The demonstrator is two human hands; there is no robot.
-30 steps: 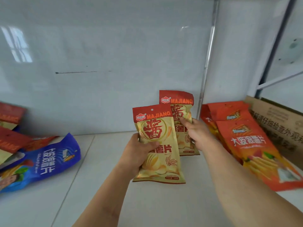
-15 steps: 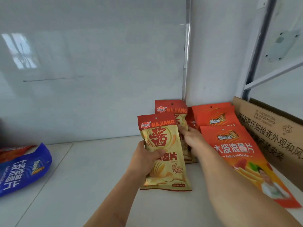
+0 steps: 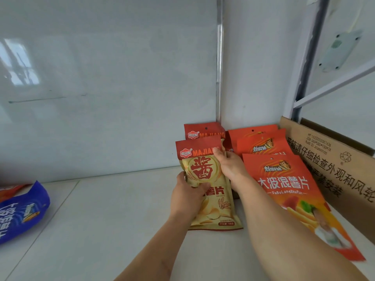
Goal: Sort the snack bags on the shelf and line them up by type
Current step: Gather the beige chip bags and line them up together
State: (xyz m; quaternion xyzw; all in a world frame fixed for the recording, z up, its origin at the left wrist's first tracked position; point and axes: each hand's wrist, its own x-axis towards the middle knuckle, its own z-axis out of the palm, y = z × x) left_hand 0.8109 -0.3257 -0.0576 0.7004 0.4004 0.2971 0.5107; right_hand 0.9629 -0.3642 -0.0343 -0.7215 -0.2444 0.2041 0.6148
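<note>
Front Majiang bag [image 3: 211, 191] gripped by left hand [image 3: 187, 196], right hand [image 3: 231, 166] touching.

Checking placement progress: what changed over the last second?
The left hand brought the front MAJIANG bag back against the rear MAJIANG bag, overlapping it beside the orange bags. The right hand shifted from the rear bag to the front bag's top edge. Left grip, orange row and blue bag unchanged.

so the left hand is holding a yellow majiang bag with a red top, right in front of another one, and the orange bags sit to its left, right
Not quite. The head view shows the orange foil snack bags to the right of the yellow red-topped Majiang bag, not the left. The left hand does hold it in front of the second Majiang bag.
</note>
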